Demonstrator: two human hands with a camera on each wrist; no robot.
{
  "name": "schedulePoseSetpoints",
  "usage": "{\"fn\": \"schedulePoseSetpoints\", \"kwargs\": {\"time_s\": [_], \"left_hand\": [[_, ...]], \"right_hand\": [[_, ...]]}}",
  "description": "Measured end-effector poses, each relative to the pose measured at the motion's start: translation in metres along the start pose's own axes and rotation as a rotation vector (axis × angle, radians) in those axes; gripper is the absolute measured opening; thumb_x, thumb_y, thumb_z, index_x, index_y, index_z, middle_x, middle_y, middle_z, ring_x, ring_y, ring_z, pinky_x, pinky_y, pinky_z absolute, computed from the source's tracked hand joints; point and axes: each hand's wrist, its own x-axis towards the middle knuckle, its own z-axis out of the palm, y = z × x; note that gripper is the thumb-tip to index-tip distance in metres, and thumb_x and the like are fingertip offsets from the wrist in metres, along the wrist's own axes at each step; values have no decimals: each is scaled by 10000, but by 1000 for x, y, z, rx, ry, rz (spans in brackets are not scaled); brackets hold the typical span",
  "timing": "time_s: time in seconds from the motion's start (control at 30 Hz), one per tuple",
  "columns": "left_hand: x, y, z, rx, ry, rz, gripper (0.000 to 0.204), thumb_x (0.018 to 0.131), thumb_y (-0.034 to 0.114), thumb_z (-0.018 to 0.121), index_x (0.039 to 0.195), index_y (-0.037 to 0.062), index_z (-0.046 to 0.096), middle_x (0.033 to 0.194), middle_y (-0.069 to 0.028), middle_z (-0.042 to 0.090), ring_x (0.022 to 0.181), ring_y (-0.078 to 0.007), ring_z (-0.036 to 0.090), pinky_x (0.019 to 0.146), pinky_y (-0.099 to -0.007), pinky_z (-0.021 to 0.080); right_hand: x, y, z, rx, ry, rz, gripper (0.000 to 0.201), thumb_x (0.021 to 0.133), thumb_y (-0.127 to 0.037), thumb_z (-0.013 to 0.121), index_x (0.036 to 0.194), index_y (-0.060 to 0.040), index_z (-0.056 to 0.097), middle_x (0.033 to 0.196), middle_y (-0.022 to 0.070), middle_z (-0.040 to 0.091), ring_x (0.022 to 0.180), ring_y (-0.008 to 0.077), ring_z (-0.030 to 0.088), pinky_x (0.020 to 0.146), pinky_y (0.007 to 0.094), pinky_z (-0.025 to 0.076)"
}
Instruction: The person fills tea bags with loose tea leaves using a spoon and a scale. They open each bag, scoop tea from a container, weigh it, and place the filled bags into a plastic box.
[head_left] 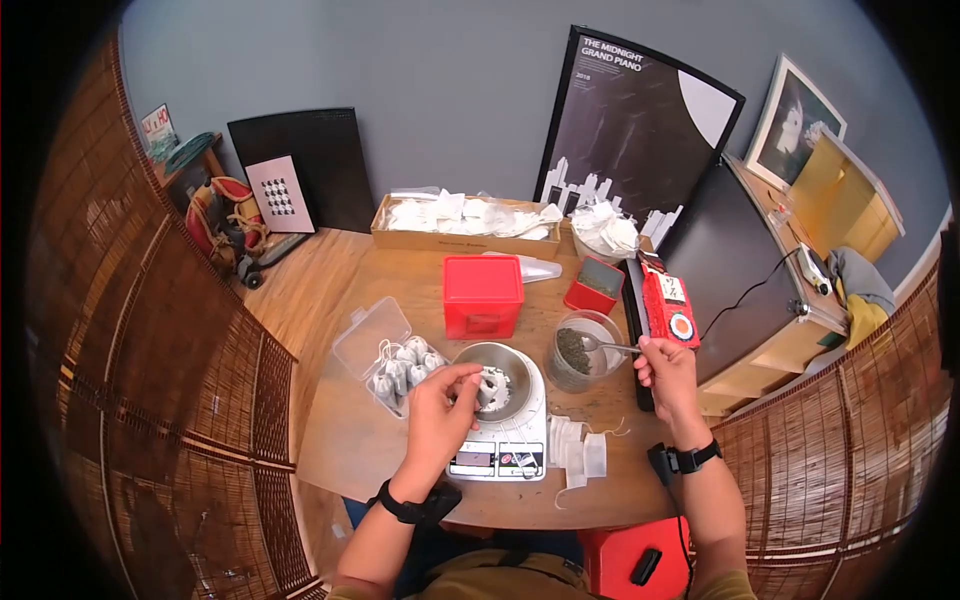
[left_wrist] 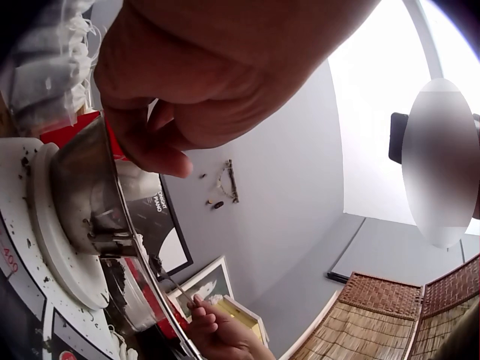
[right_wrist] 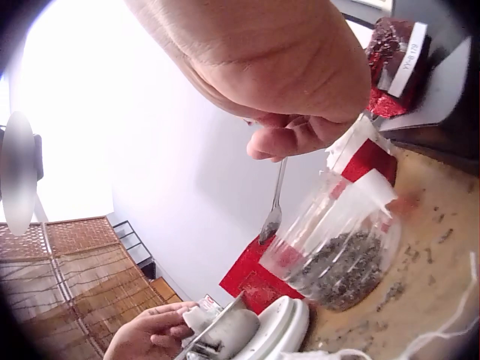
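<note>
Above a wooden table (head_left: 345, 445), the left hand (head_left: 438, 408) is arching over a bowl (head_left: 503, 358), pinching 1 bag (right_wrist: 197, 320); farther right, the right hand (head_left: 668, 372) is gripping 1 spoon (head_left: 617, 348).

One spoon (head_left: 624, 348), one pinched pouch (right_wrist: 198, 320), one metal bowl (head_left: 513, 372), one scale (head_left: 536, 422), one clear tub (head_left: 574, 382), one red packet (head_left: 672, 298), two wristbands (head_left: 398, 506) (head_left: 694, 459).

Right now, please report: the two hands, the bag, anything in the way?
Left hand pinches white bag at metal bowl. Right hand holds spoon above plastic cup. Path from spoon to bag looks clear.
</note>
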Motion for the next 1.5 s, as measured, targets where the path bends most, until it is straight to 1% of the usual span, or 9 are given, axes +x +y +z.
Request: {"fn": "schedulePoseSetpoints", "kwargs": {"time_s": [0.37,0.6,0.77,0.97,1.0,1.07,1.17,1.37,1.5], "left_hand": [[10,-5,2,-257,-31,-80,257,1039,28,690,1266,-86,647,889,-68,686,689,-90,653,489,-251,533],[9,-2,-1,-257,-41,-105,269,1046,33,685,1283,-69,611,917,-42,643,715,-84,632,493,-237,514],[9,-6,-1,-274,-36,-67,279,1040,30,684,1286,-80,614,903,-75,676,708,-96,659,489,-252,555],[6,1,-1,-272,-9,-77,284,1023,16,692,1285,-62,615,887,-51,663,714,-86,643,491,-238,503],[4,3,-2,-276,-19,-78,284,1023,16,692,1285,-62,615,887,-51,663,714,-86,643,491,-238,503],[0,7,-2,147,79,161,241,1007,12,699,1241,-30,658,863,-45,702,715,-75,660,515,-238,491],[-9,4,8,151,97,257,208,996,16,703,1203,3,689,850,-38,732,714,-69,672,546,-241,483],[-23,3,29,166,101,309,230,993,33,722,1219,9,686,848,-74,726,693,-125,671,563,-291,487],[-20,4,28,133,94,309,229,998,30,715,1223,5,686,864,-82,723,707,-127,680,563,-282,484]], "right_hand": [[-39,-28,68,-31,-213,19,223,1053,-229,762,1011,-10,761,748,25,726,568,64,629,519,209,474],[-67,-43,94,-249,-218,-179,176,1047,-146,757,1065,27,783,763,30,739,608,64,651,560,225,512],[-87,-56,102,-587,-250,-781,103,979,-55,794,1037,26,772,802,110,743,628,153,689,597,289,549],[-85,-50,95,-740,-184,-1214,74,969,-29,787,1038,-4,780,798,121,732,627,183,696,584,308,538],[-82,-50,90,-749,-177,-1211,74,969,-29,787,1038,-4,780,798,121,732,627,183,696,584,308,538],[-75,-53,73,-665,46,-865,67,981,-41,782,1031,4,778,770,124,716,602,177,687,569,311,527],[-52,-41,42,-694,81,-693,80,997,-63,775,1025,11,778,737,124,699,582,173,680,561,306,518],[-34,-12,33,-775,94,-747,139,1026,-95,753,996,40,757,694,117,673,547,155,645,540,314,487],[-19,-2,29,-717,27,-529,184,1048,-135,736,994,39,764,651,60,666,525,101,607,506,273,456]]}}
